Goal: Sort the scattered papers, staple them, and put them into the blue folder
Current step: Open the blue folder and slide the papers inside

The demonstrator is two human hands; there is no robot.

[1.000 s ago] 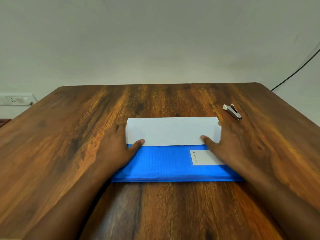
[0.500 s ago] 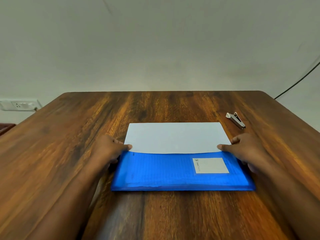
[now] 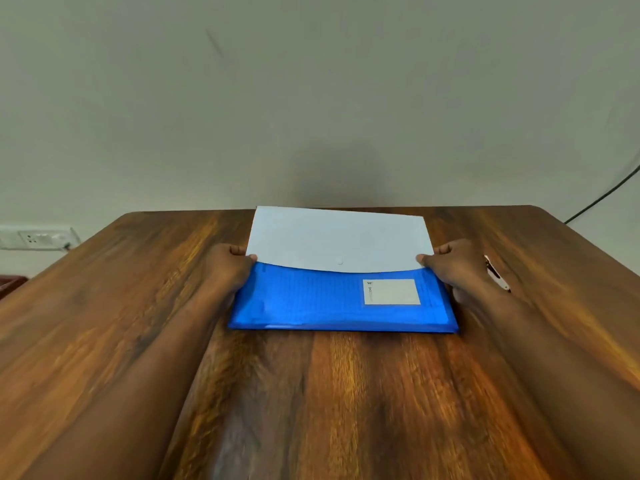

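Bright blue plastic folder [image 3: 311,303] at centre frame, faintly ribbed with fine horizontal lines. Pale grey-white rectangular label [image 3: 391,292] on its right half, tiny dark print at the left edge. Plain white paper sheet [image 3: 339,237] just above, unmarked. Dark brown wooden bench [image 3: 329,393] streaked with orange grain. Grey-beige wall [image 3: 311,98] across the top; white socket plate [image 3: 38,238] at left; black cable [image 3: 602,195] at right.

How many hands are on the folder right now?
2. The left hand pinches the blue folder's pale flap at its left edge; the right hand pinches its right edge.
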